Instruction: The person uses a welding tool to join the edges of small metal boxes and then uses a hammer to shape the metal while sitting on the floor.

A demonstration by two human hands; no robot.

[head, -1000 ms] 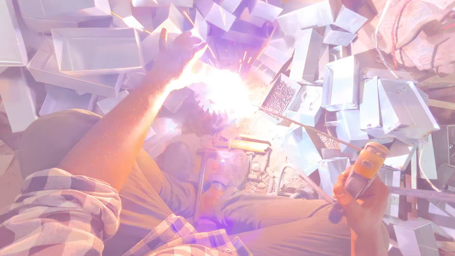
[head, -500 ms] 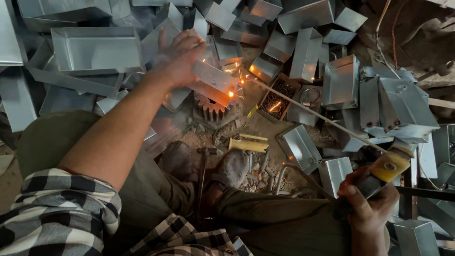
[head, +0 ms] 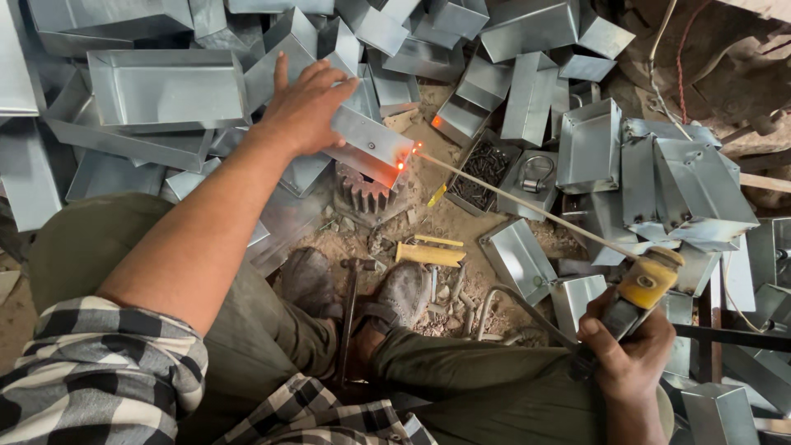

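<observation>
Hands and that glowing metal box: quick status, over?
Left hand pressing the metal box flat. Right hand grips the electrode holder; welding rod tip at the glowing corner. Loose boxes crowd around.

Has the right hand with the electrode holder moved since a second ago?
Yes, slightly. The right hand with the electrode holder has drawn back toward the body, judged against the toothed gear; the camera shifted too.

Left hand (head: 306, 105): arm stretched forward, bare forearm, checked sleeve at the shoulder, palm down, fingers spread and pressing flat. Right hand (head: 628, 356): low at the right, wrist bent, fingers curled tight in a fist grip.
</observation>
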